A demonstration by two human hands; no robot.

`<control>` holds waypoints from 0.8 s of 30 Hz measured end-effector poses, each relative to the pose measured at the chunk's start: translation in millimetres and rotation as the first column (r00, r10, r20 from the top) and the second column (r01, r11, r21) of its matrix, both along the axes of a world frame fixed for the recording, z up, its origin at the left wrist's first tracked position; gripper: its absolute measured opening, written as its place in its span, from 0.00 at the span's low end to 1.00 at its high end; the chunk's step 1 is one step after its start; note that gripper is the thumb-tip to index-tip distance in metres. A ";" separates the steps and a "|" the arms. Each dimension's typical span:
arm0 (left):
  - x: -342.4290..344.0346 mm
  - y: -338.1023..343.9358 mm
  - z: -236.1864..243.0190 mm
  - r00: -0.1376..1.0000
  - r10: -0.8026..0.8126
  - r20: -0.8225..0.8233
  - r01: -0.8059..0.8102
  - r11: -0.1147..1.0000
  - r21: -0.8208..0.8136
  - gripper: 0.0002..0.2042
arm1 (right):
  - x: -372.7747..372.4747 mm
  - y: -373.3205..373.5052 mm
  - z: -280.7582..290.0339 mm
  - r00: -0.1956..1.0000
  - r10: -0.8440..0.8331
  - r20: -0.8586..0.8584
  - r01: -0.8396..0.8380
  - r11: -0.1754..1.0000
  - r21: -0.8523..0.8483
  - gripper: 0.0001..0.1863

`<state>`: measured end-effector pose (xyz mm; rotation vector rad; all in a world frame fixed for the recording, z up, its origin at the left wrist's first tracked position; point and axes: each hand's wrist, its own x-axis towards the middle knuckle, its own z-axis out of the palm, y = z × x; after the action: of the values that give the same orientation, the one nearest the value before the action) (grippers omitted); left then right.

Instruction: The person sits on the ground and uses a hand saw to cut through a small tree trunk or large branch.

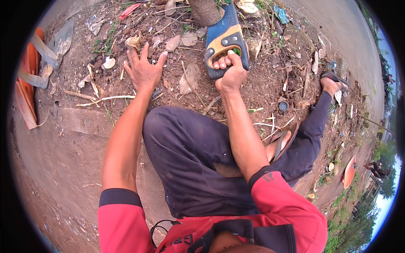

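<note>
The left hand is being held palm down, fingers spread, over the soil, left of centre; whether it is being leaned on cannot be told. The saw is being gripped at far centre by the right hand, fingers curled through its handle. Its blade is being held right beside the trunk. Between the hands, the ground is being littered by dry leaves and twigs

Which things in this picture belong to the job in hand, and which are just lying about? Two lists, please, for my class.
Belong to the job:
- handsaw, gripped in the right hand
- woody trunk, right by the saw's blade

Just lying about:
- large dry leaf
- pale stick
- blue scrap
- red scrap
</note>
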<state>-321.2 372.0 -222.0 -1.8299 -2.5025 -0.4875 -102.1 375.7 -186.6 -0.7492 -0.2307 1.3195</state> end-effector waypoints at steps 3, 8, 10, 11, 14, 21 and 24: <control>-12.2 4.4 14.1 0.999 0.015 -0.032 -0.014 0.999 0.033 0.35 | 11.5 15.3 29.9 0.976 0.213 -0.050 -0.215 0.975 -0.051 0.17; -17.0 8.0 13.7 0.999 0.001 -0.045 0.001 0.998 0.058 0.37 | 22.9 18.7 41.6 0.962 0.267 -0.058 -0.272 0.954 -0.127 0.10; -11.8 12.7 14.4 0.999 0.021 -0.028 -0.020 0.999 0.048 0.35 | 14.9 15.2 28.4 0.974 0.220 -0.043 -0.223 0.972 -0.069 0.09; -12.0 18.5 19.7 1.000 0.017 -0.025 -0.015 0.998 0.056 0.35 | 13.1 16.2 23.1 0.983 0.171 -0.070 -0.176 0.983 -0.061 0.11; -4.9 21.2 27.9 1.000 0.014 -0.015 -0.012 0.996 0.088 0.33 | 4.3 12.4 15.4 0.998 0.049 -0.045 -0.048 0.999 0.019 0.33; -3.6 2.8 21.7 0.999 0.018 -0.041 -0.016 0.998 0.062 0.36 | 39.2 -13.0 57.3 0.972 0.236 -0.006 -0.234 0.957 -0.175 0.07; -1.6 5.8 17.7 0.997 0.024 -0.071 -0.018 0.996 0.086 0.36 | 65.7 -86.6 51.0 0.969 0.240 -0.063 -0.247 0.955 -0.166 0.09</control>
<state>-322.8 377.9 -204.3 -1.7563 -2.4125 -0.5098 -36.4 289.1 -135.6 -0.8584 -0.1805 1.6035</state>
